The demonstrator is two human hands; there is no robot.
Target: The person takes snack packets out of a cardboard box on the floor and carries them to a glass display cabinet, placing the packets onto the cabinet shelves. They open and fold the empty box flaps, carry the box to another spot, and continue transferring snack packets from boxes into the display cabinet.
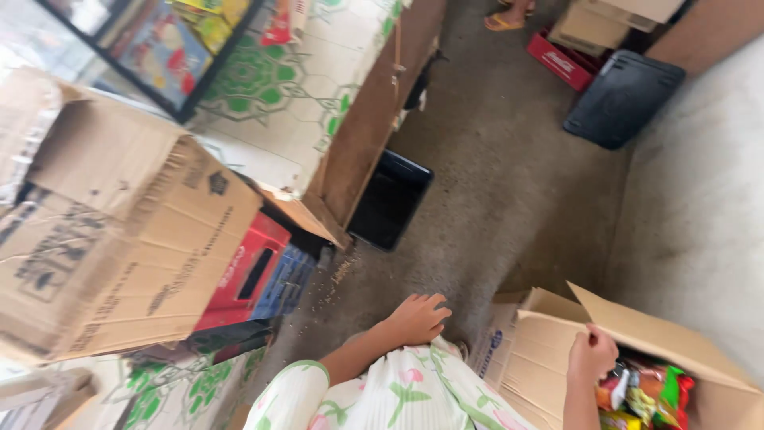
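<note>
Head view: the right hand (590, 355) pinches the flap of an open box (549, 350) on the floor, just left of the snack packets (649, 394) inside. The left hand (418, 318), loosely curled and holding nothing, rests on the knee, farther from the box.

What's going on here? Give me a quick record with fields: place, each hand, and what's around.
place: shop floor of grey concrete beside a tiled counter
left hand: left hand rests on the person's knee, on floral cloth, holding nothing
right hand: right hand is at the open cardboard box, by the colourful snack packets inside
around: large cardboard box on a red crate; black bin by the counter
</note>
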